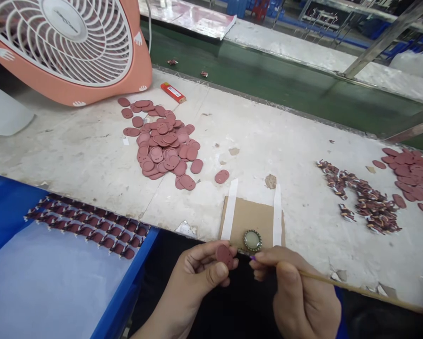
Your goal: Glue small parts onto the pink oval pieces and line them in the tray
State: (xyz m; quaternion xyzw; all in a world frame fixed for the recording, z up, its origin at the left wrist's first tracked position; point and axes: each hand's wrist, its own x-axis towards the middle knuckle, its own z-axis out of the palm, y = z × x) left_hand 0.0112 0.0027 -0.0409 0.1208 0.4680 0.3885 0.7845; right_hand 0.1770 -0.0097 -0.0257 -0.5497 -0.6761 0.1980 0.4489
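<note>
My left hand (200,273) pinches a small reddish-brown oval disc (224,256) between thumb and fingers, just off the table's front edge. In my right hand (296,287) is a long thin wooden stick (319,278), its purple tip close to the disc but apart from it. A bottle cap (252,240) with pale, glossy contents sits in front of both hands. Under it lies a piece of cardboard (256,216), with white tape strips along its two sides.
Oval discs are heaped left of centre (165,141) and at the far right (416,174). Small dark figure-like pieces (367,197) lie nearby. A blue tray (126,282) holds rows of assembled pieces. An orange fan (141,61) and a red box (173,92) stand behind.
</note>
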